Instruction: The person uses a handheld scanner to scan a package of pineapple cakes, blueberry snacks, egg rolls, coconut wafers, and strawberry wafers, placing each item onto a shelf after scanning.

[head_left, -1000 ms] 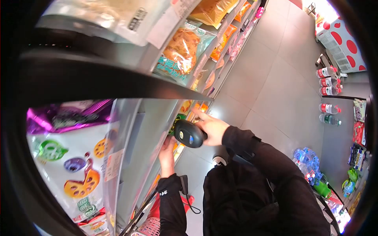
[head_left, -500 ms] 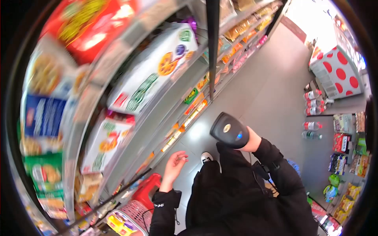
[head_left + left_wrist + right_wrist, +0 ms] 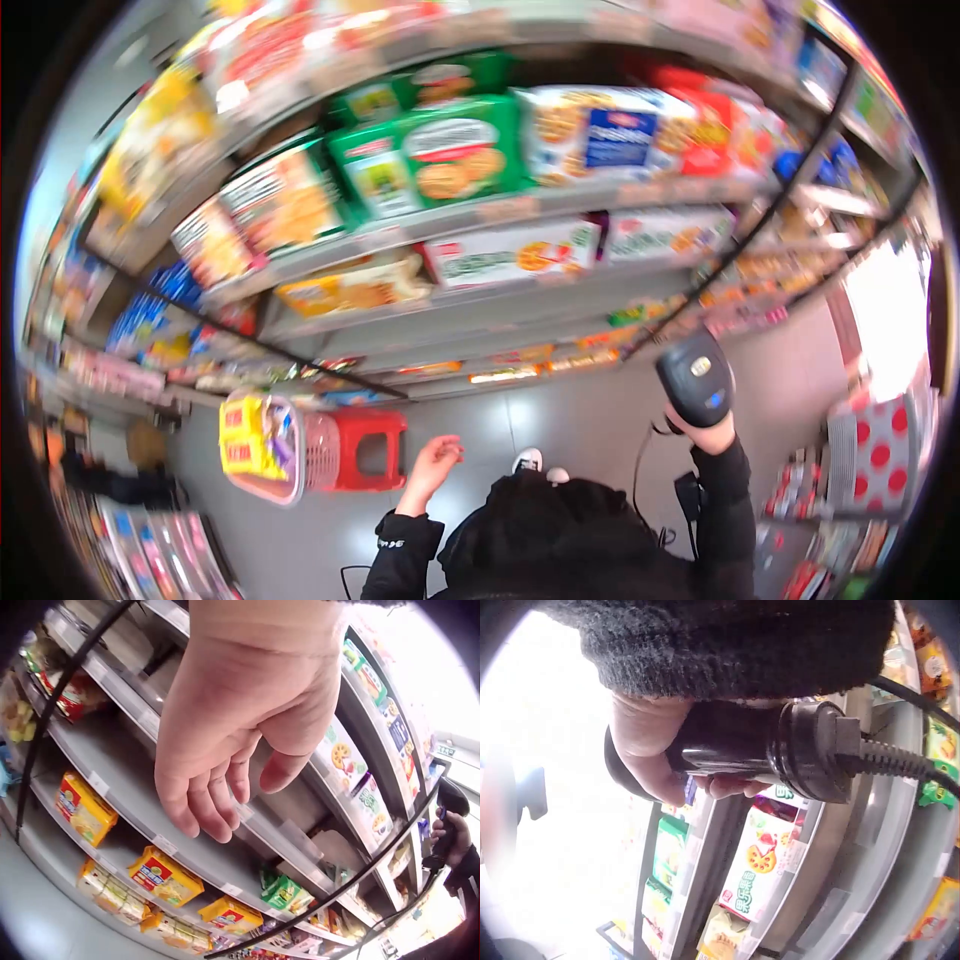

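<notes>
A black handheld barcode scanner (image 3: 697,378) is in my right hand (image 3: 712,434), lifted at the right of the head view in front of the shelves. In the right wrist view my fingers and thumb wrap round its handle (image 3: 727,742), and a ribbed cable (image 3: 892,759) leaves the handle's end. My left hand (image 3: 432,468) hangs in the air above the floor with nothing in it. Its fingers (image 3: 214,806) are loosely bent in the left wrist view, apart from the shelf behind them. White biscuit packs (image 3: 515,255) stand on the shelf ahead.
Curved shelves with green packs (image 3: 455,160) and other snacks run across the front. A red stool (image 3: 348,450) and a pink basket (image 3: 318,452) holding yellow packs (image 3: 248,440) are at the left. Right of me stands a red-dotted box (image 3: 880,455).
Both hands have drawn back from the low shelf, the left one coming away empty and the right one carrying the scanner up and right. The head view has swung left, facing the shelves.
</notes>
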A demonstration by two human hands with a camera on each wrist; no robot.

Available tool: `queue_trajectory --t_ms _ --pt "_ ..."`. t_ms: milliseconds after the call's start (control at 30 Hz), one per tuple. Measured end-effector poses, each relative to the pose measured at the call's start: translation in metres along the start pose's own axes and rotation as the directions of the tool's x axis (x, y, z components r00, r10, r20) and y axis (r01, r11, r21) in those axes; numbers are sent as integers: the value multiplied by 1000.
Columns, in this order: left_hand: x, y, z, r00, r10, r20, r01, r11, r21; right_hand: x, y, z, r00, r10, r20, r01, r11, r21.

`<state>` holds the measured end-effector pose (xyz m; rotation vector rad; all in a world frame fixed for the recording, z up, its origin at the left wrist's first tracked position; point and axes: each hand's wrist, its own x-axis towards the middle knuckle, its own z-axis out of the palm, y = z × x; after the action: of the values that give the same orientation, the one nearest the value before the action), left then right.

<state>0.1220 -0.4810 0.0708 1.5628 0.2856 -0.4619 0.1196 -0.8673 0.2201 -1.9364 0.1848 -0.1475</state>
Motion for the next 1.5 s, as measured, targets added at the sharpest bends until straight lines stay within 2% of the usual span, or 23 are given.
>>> queue_trajectory --t_ms 67,133,200,233,267,333,500,567,600,667,833,900,967,1000,1100,1133,1200,1267,1300,1333,1400,1467,1500 --pt "-21 -9 -4 998 36 -42 -36 999 2 9 3 1 982 -190 21 188 981 55" --pt "-37 -13 -5 990 34 -135 -40 998 -40 17 -18 3 966 -193 170 184 981 66" --pt "-51 -15 -3 990 -17 -142 10 999 -52 27 -23 -4 902 -102 419 159 982 -103" --pt "-55 -21 -2 989 -10 -146 -1 997 -81 28 -21 -3 895 -108 433 181 974 -133" --pt "-61 -25 -3 984 -16 -177 0 996 -90 33 -10 -6 848 -130 513 254 950 -179" --pt "-76 -26 -8 987 -39 -159 27 996 -80 32 -5 3 857 -118 502 208 970 -128" --pt "-101 -33 -51 958 -37 -284 -14 984 -177 24 -12 36 838 -104 535 168 983 -73" --pt "-109 -31 -78 901 -2 -433 -120 960 -253 21 -18 59 822 -107 560 170 984 -61" --pt "-111 -35 -95 897 -4 -442 -124 958 -260 21 -22 73 815 -108 570 166 985 -50" --pt "-113 -46 -135 812 -6 -584 -214 928 -306 19 -31 107 810 -132 571 174 984 -21" --pt "-117 -49 -243 667 -32 -744 -247 933 -261 17 -54 209 809 -132 573 191 981 -43" --pt "-114 -56 -287 646 -42 -762 -246 934 -259 18 -68 256 798 -121 591 188 981 -53" --pt "-111 -68 -324 625 -69 -778 -234 934 -271 16 -86 303 754 -191 628 318 943 -94" --pt "-109 -76 -340 611 -66 -789 -221 943 -250 17 -95 325 719 -60 693 196 973 -119" --pt "-98 -103 -380 586 -75 -807 -163 964 -208 20 -102 406 712 -167 682 238 971 -12" --pt "-96 -112 -389 579 -78 -811 -120 976 -180 21 -107 433 690 -176 702 245 970 3" --pt "-93 -126 -401 612 -88 -786 -80 982 -173 18 -127 485 637 -104 764 112 993 42" --pt "-87 -129 -403 640 -109 -761 60 994 -92 16 -134 536 491 -103 865 146 989 35" --pt "-85 -129 -402 612 -59 -789 102 995 5 12 -132 560 391 -67 918 128 992 18" --pt "-82 -135 -405 614 -72 -786 108 994 -6 7 -128 584 285 -29 958 110 994 -2" --pt "-76 -150 -410 636 -164 -754 189 980 -53 -11 -118 627 214 -57 975 97 995 37" --pt "-71 -157 -412 632 -196 -750 206 975 -81 -26 -118 661 169 69 983 240 965 -109" --pt "-69 -153 -414 634 -197 -748 164 979 -118 -34 -116 678 194 54 980 277 955 -107"
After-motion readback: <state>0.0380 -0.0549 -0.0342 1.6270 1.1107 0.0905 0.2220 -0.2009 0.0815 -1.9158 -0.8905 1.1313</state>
